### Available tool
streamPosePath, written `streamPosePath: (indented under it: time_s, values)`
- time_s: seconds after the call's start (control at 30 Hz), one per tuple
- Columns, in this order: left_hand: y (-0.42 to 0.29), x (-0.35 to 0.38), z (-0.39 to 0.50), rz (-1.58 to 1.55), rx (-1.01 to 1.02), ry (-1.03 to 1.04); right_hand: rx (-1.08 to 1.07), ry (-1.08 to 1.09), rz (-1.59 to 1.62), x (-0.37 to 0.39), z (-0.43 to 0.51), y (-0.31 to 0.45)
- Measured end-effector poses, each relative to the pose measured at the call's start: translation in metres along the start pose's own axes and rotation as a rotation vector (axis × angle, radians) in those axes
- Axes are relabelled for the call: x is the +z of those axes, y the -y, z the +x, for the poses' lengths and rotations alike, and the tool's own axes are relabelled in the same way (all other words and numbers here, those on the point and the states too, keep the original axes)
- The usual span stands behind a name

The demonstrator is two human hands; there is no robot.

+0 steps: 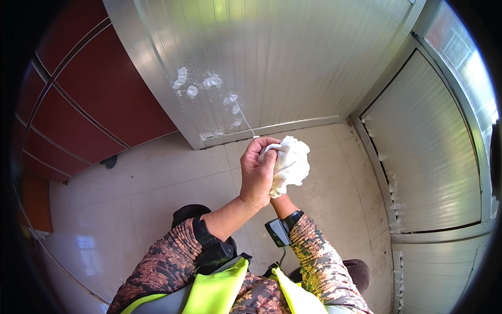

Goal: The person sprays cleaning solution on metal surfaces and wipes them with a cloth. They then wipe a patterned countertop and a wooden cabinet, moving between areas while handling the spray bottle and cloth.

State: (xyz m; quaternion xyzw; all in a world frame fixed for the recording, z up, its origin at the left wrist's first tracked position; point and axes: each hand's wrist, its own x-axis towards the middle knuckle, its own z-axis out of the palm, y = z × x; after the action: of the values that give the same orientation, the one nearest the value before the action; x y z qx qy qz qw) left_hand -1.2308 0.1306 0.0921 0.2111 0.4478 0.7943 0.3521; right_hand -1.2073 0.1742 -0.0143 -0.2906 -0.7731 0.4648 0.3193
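My left hand (257, 168) is closed on a bunched white cloth (291, 165), the thumb pressed over its near edge. Just beyond the left fingers a small white nozzle (256, 137) shows; what it belongs to is hidden. A thin white stream (246, 119) runs from it to a ribbed metal door panel (274, 78). Several clumps of white foam (212, 80) cling to the panel's lower left. Of my right hand, only the wrist (284, 206) shows, below the cloth; its fingers and whatever they hold are hidden.
Dark red cabinets (98, 78) stand at the left. A metal-framed panel wall (427, 149) rises at the right, with white residue along its frame. Underfoot are glossy beige floor tiles (176, 188). A cable (59, 263) curves along the lower left.
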Motion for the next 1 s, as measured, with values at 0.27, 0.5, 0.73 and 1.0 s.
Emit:
streamPosePath:
  time_s: [0.27,0.5,0.73,1.0]
  values:
    - [0.022,-0.001,0.012,0.04,-0.087,0.0,0.015,0.046,-0.347,-0.023,0.015,-0.015]
    - [0.041,-0.012,0.016,0.004,-0.455,-0.175,0.034,-0.158,-0.108,-0.038,0.01,-0.069]
    - [0.066,-0.031,0.025,-0.165,-0.626,-0.24,0.1,-0.239,0.328,-0.015,0.009,-0.13]
    - [0.069,-0.034,0.025,-0.18,-0.649,-0.276,0.116,-0.238,-0.032,-0.018,0.007,-0.139]
